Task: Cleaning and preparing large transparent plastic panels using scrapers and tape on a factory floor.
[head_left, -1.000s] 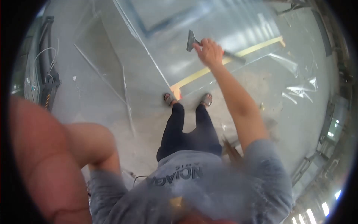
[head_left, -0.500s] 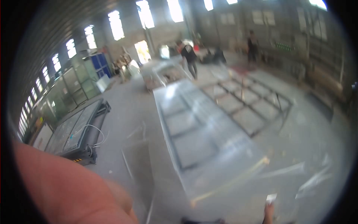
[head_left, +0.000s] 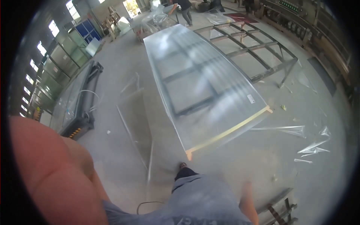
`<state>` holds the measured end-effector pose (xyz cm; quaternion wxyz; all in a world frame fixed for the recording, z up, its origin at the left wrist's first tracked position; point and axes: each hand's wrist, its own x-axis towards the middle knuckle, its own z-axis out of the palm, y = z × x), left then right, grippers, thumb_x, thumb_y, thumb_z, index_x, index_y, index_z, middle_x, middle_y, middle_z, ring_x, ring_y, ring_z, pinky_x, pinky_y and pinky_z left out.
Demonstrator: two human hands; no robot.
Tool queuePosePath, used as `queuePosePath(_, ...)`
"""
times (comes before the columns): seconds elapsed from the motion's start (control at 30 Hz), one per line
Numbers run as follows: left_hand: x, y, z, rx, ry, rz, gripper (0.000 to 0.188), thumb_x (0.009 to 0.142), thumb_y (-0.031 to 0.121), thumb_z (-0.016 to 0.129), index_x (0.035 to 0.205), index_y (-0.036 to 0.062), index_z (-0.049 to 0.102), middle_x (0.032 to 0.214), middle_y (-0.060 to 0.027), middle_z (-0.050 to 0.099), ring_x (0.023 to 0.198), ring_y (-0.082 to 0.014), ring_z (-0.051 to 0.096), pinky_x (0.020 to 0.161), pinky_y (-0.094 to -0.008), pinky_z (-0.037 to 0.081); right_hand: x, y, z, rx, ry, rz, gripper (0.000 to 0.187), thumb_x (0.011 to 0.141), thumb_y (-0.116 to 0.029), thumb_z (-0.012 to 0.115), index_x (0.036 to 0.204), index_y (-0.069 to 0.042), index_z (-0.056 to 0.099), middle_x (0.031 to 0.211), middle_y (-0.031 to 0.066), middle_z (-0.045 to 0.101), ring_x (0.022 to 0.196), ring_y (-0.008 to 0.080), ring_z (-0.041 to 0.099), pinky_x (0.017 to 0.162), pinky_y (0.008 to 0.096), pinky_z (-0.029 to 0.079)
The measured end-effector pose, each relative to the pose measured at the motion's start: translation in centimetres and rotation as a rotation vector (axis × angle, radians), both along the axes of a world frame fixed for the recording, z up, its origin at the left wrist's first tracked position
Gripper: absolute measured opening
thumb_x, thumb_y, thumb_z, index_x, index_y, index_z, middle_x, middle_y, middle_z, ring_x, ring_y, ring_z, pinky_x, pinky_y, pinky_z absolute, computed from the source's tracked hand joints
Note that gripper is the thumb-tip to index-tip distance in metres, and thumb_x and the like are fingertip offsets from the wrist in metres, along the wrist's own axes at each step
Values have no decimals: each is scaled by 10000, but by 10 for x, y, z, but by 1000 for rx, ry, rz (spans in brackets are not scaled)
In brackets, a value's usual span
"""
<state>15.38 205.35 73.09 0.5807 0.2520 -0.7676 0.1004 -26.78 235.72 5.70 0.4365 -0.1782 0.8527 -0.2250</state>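
Observation:
My left hand (head_left: 41, 150) is raised very close on the left, large and out of focus, with the bare arm bent up from a grey sleeve. Its fingers do not show. My right hand (head_left: 246, 191) hangs low at the right of my body, smeared by motion, so I cannot make out anything in it. Ahead of me, a long clear panel (head_left: 225, 116) lies over a dark frame that shows through it. Yellow tape (head_left: 232, 130) runs along its near end, with a small white label (head_left: 251, 99) close by. Both hands are apart from the panel.
A bare metal frame (head_left: 258, 48) stands right of the panel. Clear film strips (head_left: 314, 149) litter the floor at right. A clear sheet (head_left: 131, 120) lies at left, before a dark roller table (head_left: 84, 99). Co-workers stand at the far end, one in dark trousers (head_left: 186, 17).
The view has tipped downward, bringing my grey shirt and a foot into sight. My right hand, earlier showing a small white thing, has shifted left in the picture and blurred.

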Motion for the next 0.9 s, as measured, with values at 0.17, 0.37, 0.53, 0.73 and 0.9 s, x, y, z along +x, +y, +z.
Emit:
queuePosePath(0.17,46,-52,-117,272,190,-27,384,1027,303,512,1284,29,593,1293,-129,625,1190,-223,577,1027,-360,445,38,-11,17,-204,337,348,332,922,-288,570,1054,9,640,958,284,675,963,437,659,829,499,520)
queuePosePath(0.37,61,-54,-219,704,329,-62,378,1032,270,529,1310,23,592,1307,-128,623,1205,-209,576,1039,-340,443,77,-155,123,-369,-8,190,308,1052,-351,459,1093,-122,661,613,-38,461,486,87,458,438,282,397)
queuePosePath(0.53,47,-65,-258,876,378,-8,375,1036,243,543,1332,17,590,1318,-126,621,1218,-197,574,1050,-323,442,54,-219,131,-296,121,439,352,1049,-394,463,1069,-106,665,628,29,520,551,141,549,485,314,437)
queuePosePath(0.73,-15,-17,-466,1506,132,168,392,957,204,637,1326,76,600,1251,-137,661,1122,-247,641,983,-349,486,14,-286,117,-389,222,654,420,1045,-439,433,1053,-77,647,758,174,649,734,345,666,641,433,518)
queuePosePath(0.9,-87,21,-533,1577,-207,425,522,901,232,682,1386,99,545,1400,-174,540,1263,-338,533,1054,-425,441,49,-369,130,-156,291,847,477,1040,-464,388,1043,-46,619,957,245,674,923,505,610,781,533,496)
